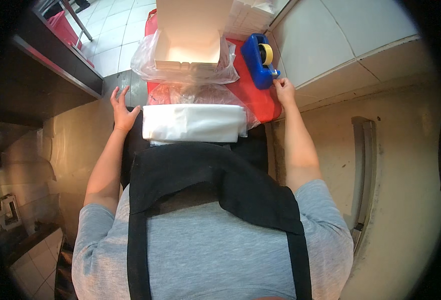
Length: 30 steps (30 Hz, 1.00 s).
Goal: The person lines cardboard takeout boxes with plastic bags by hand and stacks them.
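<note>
My right hand [284, 93] is at the front end of a blue tape dispenser [251, 52], thumb and fingertips pinched together beside its cutter. Whatever lies between those fingertips is too small to make out. A yellow-cored tape roll [266, 54] sits in the dispenser. Off to the left, my left hand [126, 114] is raised with its fingers spread, holding nothing. Just right of it, a folded stack of clear plastic bags [193, 123] lies across my lap. Beyond the stack stands an open cardboard box [188, 49], a clear plastic bag [144, 62] around its base.
A red surface [248, 100] lies under the dispenser and box. The tiled wall [313, 47] rises close on the right. At the left juts a dark cabinet edge [75, 65], with a pink bin [64, 29] behind it. White packaging [250, 17] stands at the back.
</note>
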Each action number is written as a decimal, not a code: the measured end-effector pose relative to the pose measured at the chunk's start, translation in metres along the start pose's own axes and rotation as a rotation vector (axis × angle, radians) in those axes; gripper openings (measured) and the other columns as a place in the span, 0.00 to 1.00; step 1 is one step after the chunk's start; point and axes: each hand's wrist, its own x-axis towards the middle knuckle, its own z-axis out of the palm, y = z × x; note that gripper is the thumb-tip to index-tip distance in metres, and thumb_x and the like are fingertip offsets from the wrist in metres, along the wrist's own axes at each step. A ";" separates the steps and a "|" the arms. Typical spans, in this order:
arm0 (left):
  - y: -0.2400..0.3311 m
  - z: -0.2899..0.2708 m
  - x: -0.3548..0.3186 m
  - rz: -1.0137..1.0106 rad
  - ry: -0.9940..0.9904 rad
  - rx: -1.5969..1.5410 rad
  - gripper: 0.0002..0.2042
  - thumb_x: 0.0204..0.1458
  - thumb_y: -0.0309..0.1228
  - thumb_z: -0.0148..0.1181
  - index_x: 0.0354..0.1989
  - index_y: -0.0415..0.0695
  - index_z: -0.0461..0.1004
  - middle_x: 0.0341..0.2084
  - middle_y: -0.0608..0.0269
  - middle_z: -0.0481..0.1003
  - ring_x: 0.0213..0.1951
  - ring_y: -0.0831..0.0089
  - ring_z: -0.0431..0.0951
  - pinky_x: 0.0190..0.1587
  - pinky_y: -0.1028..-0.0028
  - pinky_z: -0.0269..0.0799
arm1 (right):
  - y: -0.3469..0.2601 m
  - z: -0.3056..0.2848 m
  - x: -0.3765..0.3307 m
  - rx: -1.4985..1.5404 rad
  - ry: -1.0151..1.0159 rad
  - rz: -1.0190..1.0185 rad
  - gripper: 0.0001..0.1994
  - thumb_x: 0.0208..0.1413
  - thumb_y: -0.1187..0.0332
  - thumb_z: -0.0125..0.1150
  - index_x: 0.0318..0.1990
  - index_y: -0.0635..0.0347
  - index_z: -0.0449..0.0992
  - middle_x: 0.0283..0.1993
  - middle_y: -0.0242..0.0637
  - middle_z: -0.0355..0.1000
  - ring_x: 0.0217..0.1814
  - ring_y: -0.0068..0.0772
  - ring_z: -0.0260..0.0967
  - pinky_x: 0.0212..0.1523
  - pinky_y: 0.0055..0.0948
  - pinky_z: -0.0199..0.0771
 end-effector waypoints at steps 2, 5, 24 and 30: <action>0.001 0.000 0.001 0.019 0.031 -0.003 0.37 0.36 0.29 0.68 0.60 0.54 0.63 0.63 0.52 0.47 0.59 0.51 0.61 0.59 0.60 0.63 | -0.004 0.000 -0.001 -0.030 -0.015 -0.029 0.12 0.52 0.61 0.62 0.31 0.62 0.74 0.27 0.41 0.75 0.30 0.34 0.72 0.35 0.33 0.71; 0.003 0.000 -0.002 -0.017 0.016 -0.069 0.37 0.36 0.30 0.68 0.61 0.55 0.63 0.63 0.53 0.47 0.60 0.53 0.59 0.56 0.59 0.65 | -0.008 0.002 -0.001 -0.123 0.033 -0.080 0.12 0.51 0.62 0.64 0.28 0.62 0.72 0.26 0.41 0.74 0.28 0.34 0.70 0.33 0.33 0.70; 0.145 0.018 0.021 0.159 -0.220 -0.474 0.23 0.41 0.36 0.68 0.49 0.48 0.74 0.55 0.56 0.63 0.58 0.59 0.65 0.57 0.62 0.64 | -0.111 -0.034 -0.100 0.759 -0.280 -0.082 0.26 0.65 0.47 0.40 0.45 0.65 0.73 0.56 0.43 0.67 0.57 0.32 0.64 0.57 0.36 0.61; 0.231 0.033 0.030 0.462 -0.176 -0.518 0.18 0.39 0.42 0.70 0.39 0.48 0.79 0.48 0.58 0.70 0.55 0.59 0.67 0.58 0.63 0.62 | -0.190 -0.024 -0.131 0.672 -0.401 -0.305 0.31 0.65 0.43 0.34 0.45 0.66 0.73 0.62 0.48 0.59 0.62 0.37 0.58 0.62 0.38 0.58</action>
